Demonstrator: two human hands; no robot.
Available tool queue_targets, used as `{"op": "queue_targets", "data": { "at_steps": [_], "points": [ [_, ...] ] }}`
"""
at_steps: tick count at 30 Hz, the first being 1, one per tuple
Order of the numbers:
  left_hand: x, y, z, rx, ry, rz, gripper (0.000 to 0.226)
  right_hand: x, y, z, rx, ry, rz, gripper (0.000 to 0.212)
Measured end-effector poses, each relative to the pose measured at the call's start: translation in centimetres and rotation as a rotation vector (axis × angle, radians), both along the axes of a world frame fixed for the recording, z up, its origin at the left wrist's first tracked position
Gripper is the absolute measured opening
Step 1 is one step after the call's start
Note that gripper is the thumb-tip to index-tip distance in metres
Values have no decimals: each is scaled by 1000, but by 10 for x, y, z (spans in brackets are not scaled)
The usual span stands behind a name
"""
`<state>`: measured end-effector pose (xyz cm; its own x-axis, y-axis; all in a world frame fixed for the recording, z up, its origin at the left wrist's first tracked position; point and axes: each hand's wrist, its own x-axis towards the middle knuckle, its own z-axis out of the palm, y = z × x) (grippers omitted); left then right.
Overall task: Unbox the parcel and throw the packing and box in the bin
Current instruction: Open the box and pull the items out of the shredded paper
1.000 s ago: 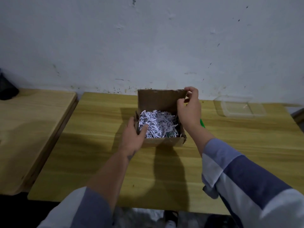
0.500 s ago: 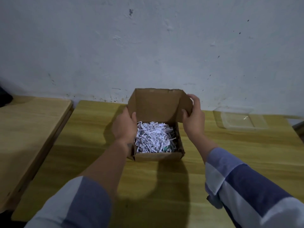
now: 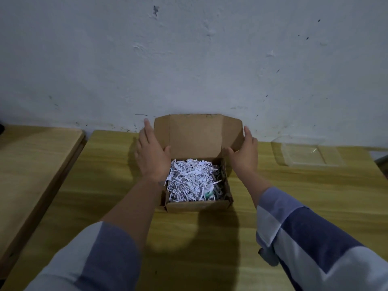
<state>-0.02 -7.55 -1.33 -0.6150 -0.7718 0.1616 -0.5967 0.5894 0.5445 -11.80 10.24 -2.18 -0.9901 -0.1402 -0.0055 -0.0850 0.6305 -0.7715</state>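
Observation:
A small brown cardboard box (image 3: pixel 197 205) stands on the wooden table (image 3: pixel 294 196), its lid (image 3: pixel 195 135) raised upright against the wall with both side flaps spread. White shredded paper (image 3: pixel 190 181) fills it, and a bit of something green (image 3: pixel 209 194) shows near the front right. My left hand (image 3: pixel 152 156) holds the lid's left flap, thumb in front and fingers behind. My right hand (image 3: pixel 245 154) holds the right flap the same way. No bin is in view.
A clear plastic tray (image 3: pixel 304 152) lies on the table at the right, near the wall. A second wooden table (image 3: pixel 31 164) stands to the left with a narrow gap between. The white wall is close behind the box.
The lid has swung fully open and its side flaps have spread out. My left hand moved from the box's front left corner up to the left flap. The view has drawn closer.

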Motion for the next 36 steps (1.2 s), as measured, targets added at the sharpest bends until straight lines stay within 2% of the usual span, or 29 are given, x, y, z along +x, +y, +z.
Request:
{"op": "queue_targets", "data": {
  "at_steps": [3,7,9,11,13,15,18,20,23,26,28,30,33,36],
  "points": [
    [11,8,7,-148,48,-16,91,15,6,15,277,198,10,80],
    [27,21,21,-280,53,-200,62,41,7,29,311,415,145,58],
    [33,25,21,-231,1,-415,47,53,6,30,266,390,320,41],
    [37,25,14,-116,-124,-606,45,63,5,29,209,265,508,33],
    [39,23,7,54,-274,-666,60,71,2,25,237,111,637,39],
    [40,18,4,173,-344,-661,76,75,-3,18,295,14,677,55],
    [36,14,4,189,-370,-683,88,74,-10,8,375,-92,714,86],
    [31,13,5,121,-430,-734,91,70,-12,1,484,-135,751,99],
    [21,14,4,-124,-608,-812,94,63,-13,-3,674,-152,781,99],
    [11,15,1,-426,-717,-876,98,53,-16,1,662,-296,771,109],
    [6,15,-3,-442,-708,-895,97,49,-19,2,649,-352,771,118],
    [5,14,-7,-373,-680,-892,91,52,-23,-1,679,-370,762,122],
    [5,15,-11,-338,-636,-867,84,62,-26,-12,705,-303,698,118],
    [3,18,-13,-339,-667,-878,88,65,-26,-19,671,-245,645,108]
  ]
}}
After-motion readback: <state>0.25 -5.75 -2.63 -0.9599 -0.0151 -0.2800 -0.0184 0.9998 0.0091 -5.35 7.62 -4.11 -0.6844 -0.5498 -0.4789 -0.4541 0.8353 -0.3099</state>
